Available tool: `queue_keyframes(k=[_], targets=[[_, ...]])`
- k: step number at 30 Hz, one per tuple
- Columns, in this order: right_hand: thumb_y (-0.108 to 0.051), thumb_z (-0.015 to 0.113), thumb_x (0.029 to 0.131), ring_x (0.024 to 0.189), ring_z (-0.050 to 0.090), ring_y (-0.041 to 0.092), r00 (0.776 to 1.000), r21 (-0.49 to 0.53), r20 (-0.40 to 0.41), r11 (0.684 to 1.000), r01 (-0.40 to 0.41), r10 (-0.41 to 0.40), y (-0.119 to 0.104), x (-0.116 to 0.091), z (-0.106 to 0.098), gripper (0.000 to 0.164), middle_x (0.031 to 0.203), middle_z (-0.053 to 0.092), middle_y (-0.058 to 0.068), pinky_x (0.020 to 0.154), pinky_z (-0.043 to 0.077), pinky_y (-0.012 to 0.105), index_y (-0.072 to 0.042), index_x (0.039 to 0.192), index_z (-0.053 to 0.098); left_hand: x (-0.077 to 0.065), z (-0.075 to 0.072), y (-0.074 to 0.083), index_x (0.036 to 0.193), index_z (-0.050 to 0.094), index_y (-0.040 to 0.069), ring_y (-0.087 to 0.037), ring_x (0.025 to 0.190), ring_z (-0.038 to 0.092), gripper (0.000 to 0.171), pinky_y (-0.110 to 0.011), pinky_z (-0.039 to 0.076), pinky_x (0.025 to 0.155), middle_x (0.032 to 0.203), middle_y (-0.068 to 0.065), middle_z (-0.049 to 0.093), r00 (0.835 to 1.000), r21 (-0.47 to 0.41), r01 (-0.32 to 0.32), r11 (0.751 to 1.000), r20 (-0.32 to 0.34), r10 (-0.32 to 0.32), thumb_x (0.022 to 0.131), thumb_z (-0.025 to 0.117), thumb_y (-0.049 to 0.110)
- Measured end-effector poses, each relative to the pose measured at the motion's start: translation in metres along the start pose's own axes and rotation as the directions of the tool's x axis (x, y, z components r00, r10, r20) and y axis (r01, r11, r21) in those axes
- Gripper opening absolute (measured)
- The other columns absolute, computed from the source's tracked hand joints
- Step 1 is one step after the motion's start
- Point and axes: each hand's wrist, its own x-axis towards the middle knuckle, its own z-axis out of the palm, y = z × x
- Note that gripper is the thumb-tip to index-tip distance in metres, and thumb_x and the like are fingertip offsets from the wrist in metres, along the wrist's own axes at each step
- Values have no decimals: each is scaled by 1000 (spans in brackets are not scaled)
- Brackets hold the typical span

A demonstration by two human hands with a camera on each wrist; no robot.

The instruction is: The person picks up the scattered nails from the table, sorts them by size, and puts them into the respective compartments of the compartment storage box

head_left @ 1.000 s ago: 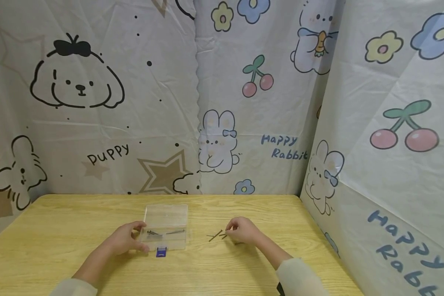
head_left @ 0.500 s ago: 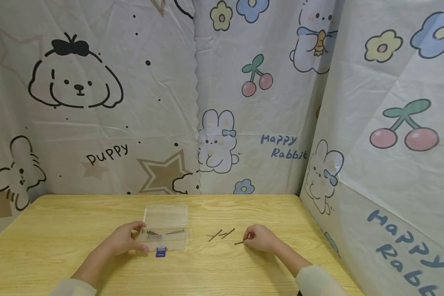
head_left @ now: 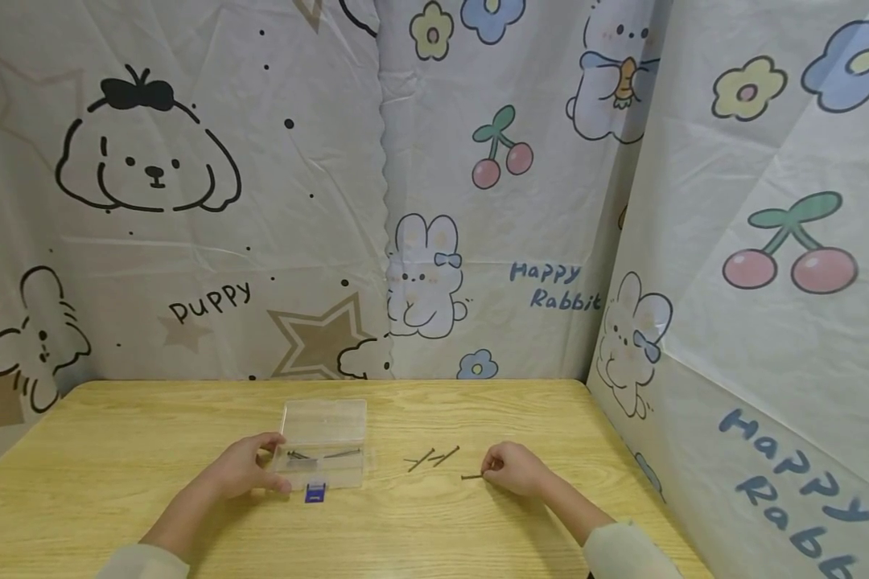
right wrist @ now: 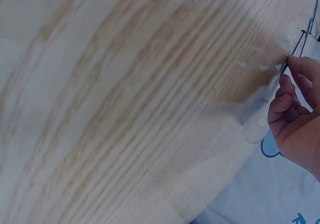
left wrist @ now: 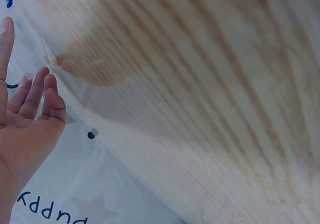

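Metal fastener: right hand pinches one end, pointing 9 o'clock. Firm pinch advisable, clear of loose fasteners at 10 o'clock. Left hand, spread wide, grips clear plastic box at its 9 o'clock.

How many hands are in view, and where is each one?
2: the left hand at the left side of the clear box, the right hand pinching a thin metal fastener.

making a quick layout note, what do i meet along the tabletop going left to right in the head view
Left hand, clear box, loose nail-like pieces, pinched nail-like piece, right hand.
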Motion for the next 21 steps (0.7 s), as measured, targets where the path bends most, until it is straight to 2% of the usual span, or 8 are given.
queue_keyframes(k=[5, 14, 21], targets=[[-12, 64, 86, 66, 45, 7, 1000, 3, 2, 1000, 1, -1, -1, -1, -1, 6, 73, 56, -5, 59, 38, 23, -11, 80, 66, 0, 0, 1, 131, 45, -4, -33, 101, 55, 92, -42, 51, 81, 123, -22, 52, 1000, 4, 4, 1000, 2, -4, 59, 85, 38], [-11, 61, 86, 65, 43, 7, 999, 15, -41, 1000, -9, 10, -4, 5, -1, 7, 73, 53, -4, 56, 36, 21, -12, 81, 66, 0, -1, 2, 130, 45, -5, -35, 102, 55, 92, -45, 50, 84, 121, -22, 52, 1000, 2, -9, 1000, 3, 9, 60, 84, 39], [-10, 60, 86, 65, 44, 9, 999, 21, -43, 1000, 3, -2, -17, 12, -1, 8, 71, 51, -4, 57, 36, 23, -10, 82, 66, -1, -1, 1, 131, 45, -5, -36, 102, 55, 91, -45, 50, 82, 122, -22, 52, 1000, 2, -15, 1000, 6, 15, 61, 84, 38]])
